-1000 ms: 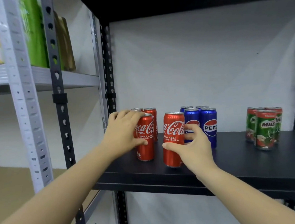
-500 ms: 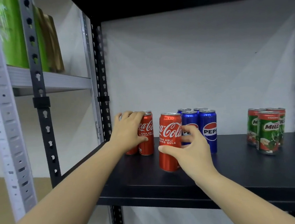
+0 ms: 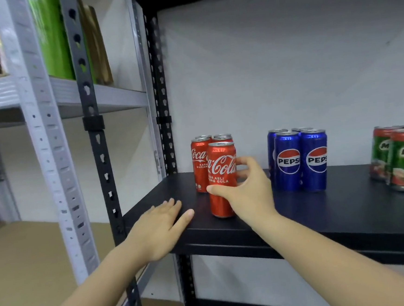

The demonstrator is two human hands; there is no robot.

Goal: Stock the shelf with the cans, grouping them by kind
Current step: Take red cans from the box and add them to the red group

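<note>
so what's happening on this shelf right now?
A person is stocking cans on the black shelf. The right hand grips the front Coke can, which stands in front of the other Coke cans. The left hand lies flat and open at the shelf's front edge, holding nothing. Pepsi cans stand grouped in the middle, Milo cans at the right.

We see bright, even lighting; left of the black shelf (image 3: 333,211), edges blur and uprights bow

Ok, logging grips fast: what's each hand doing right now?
Left hand: open, fingers straight, resting at the black shelf edge.
Right hand: holding the front Coca-Cola can.
</note>
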